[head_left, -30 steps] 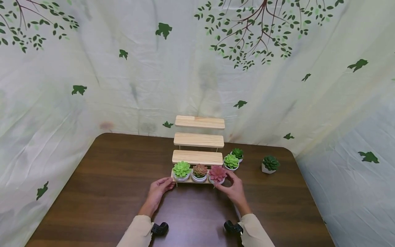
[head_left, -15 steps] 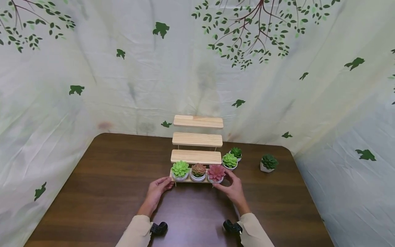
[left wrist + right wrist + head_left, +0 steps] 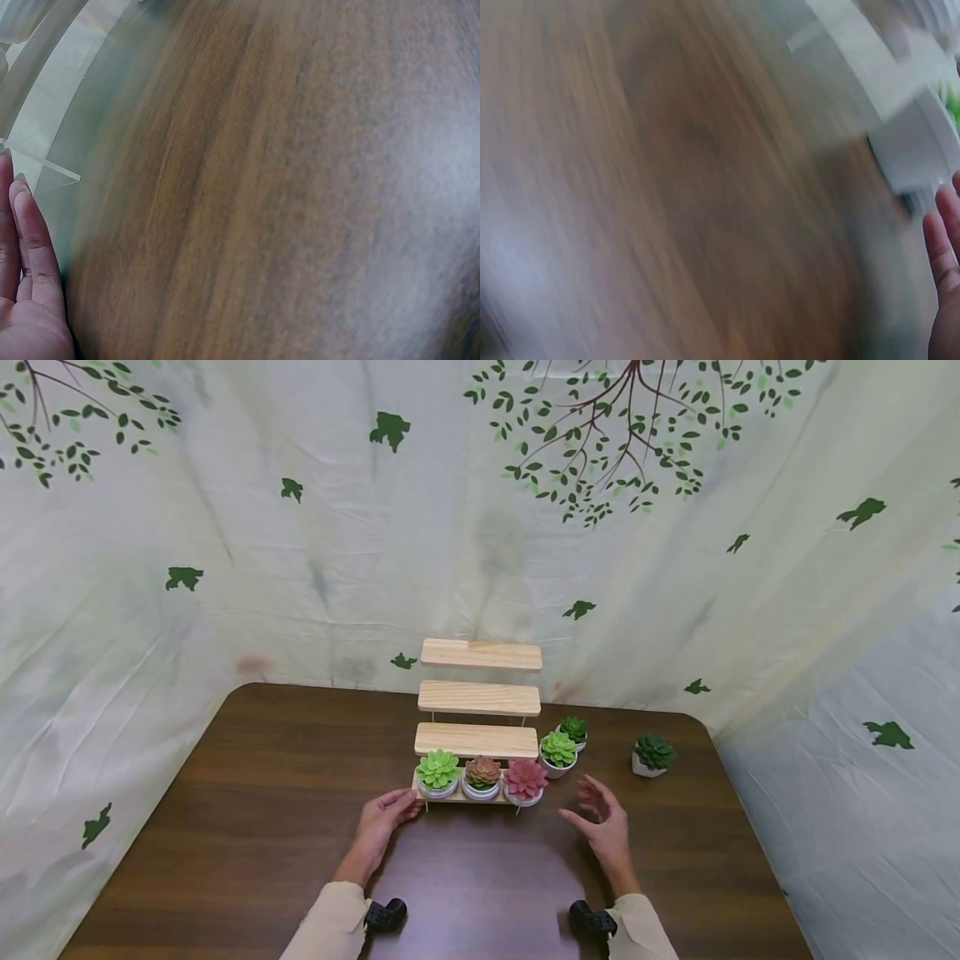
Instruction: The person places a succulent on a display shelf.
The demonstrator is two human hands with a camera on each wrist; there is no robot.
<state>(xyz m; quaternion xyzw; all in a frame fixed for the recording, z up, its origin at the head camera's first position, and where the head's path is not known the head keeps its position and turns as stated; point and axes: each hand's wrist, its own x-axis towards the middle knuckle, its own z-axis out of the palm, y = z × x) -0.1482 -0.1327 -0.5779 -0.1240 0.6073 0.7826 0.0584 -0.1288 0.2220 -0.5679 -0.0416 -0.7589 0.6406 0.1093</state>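
Observation:
A tiered wooden plant stand (image 3: pixel 480 697) rises at the back middle of the table. On its lowest board sit a light green succulent (image 3: pixel 438 770), a brownish-red succulent (image 3: pixel 482 774) and a pink succulent (image 3: pixel 525 779), all in white pots. My left hand (image 3: pixel 382 823) pinches the left end of that board; the left wrist view shows its fingers (image 3: pixel 37 240) beside the stand's leg. To the right of the pink succulent, my right hand (image 3: pixel 606 831) is held with fingers spread and nothing in it. A potted succulent (image 3: pixel 915 142) appears blurred past its fingers in the right wrist view.
Just right of the stand, a bright green succulent (image 3: pixel 558 752) stands in front of a darker one (image 3: pixel 574 731). Another dark green succulent (image 3: pixel 654 753) in a white pot is farther right. A leaf-printed curtain (image 3: pixel 480 527) hangs behind the brown table (image 3: pixel 300 760).
My right hand has let go of the pink succulent's pot and moved right, its fingers opening. The pink succulent stays on the lowest board. My left hand has kept its place.

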